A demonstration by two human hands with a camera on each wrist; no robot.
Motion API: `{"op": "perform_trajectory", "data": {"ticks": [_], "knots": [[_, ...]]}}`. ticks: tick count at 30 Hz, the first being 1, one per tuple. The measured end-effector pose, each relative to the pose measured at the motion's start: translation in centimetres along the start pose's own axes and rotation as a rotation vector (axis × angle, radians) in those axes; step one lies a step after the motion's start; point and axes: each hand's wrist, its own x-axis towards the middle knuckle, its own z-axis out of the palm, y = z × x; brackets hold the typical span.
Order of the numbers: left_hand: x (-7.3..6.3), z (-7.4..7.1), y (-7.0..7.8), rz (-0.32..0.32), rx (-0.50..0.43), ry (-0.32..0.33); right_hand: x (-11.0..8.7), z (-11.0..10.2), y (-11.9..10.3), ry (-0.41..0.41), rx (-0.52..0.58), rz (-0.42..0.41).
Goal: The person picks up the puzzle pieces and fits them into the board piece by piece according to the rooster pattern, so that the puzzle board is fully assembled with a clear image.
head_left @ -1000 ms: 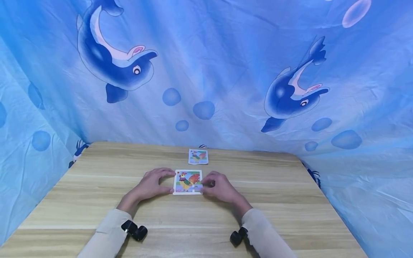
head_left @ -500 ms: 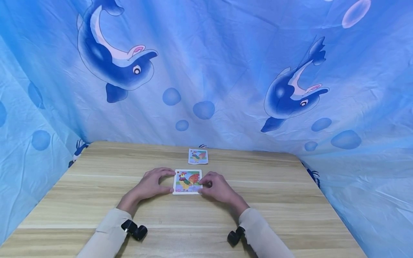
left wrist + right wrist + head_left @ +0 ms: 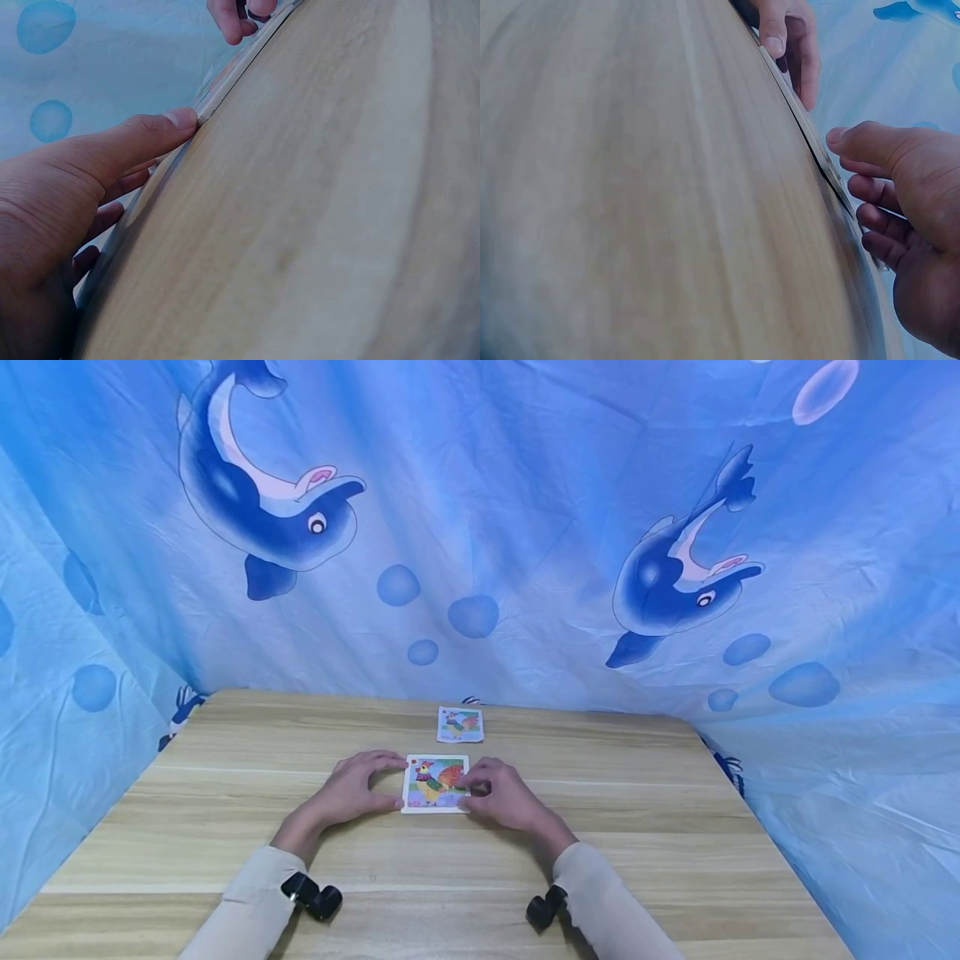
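A rooster jigsaw puzzle (image 3: 431,785) in a white-rimmed square tray lies on the table. My left hand (image 3: 358,787) grips its left side, index finger at the far corner and thumb at the near corner. The left wrist view shows that thumb (image 3: 180,118) against the tray's edge. My right hand (image 3: 508,793) is at the right side, with thumb and bent index finger over the lower-right puzzle piece (image 3: 450,798), partly covered and lying level with the picture. In the right wrist view, the other fingers (image 3: 885,221) curl beside the tray (image 3: 799,112).
Behind the puzzle lies a square card (image 3: 461,725) with the same rooster picture. The wooden table (image 3: 420,877) ends in front of a blue dolphin-print curtain (image 3: 525,527). A small black camera sits on each wrist.
My right hand has moved slightly left, and the lower-right piece has slid in, so the white gap around it has closed. The left hand stays where it was.
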Motion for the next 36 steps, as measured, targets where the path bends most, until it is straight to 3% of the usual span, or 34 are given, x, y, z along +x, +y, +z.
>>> {"op": "perform_trajectory", "data": {"ticks": [20,25,29,36], "knots": [[0.2,0.3,0.4,0.011,-0.001,0.0,-0.3,0.1,-0.1,-0.006,-0.024,-0.005],[0.4,0.0,0.3,-0.027,-0.069,-0.018,-0.5,-0.8,0.1,0.007,-0.03,0.0],[0.9,-1.6,1.3,-0.033,-0.076,0.004,-0.5,-2.8,0.0,0.065,-0.101,0.004],[2.5,-6.6,6.8,0.037,0.204,0.093,-0.4,-9.0,-2.0,0.225,-0.348,0.024]]}}
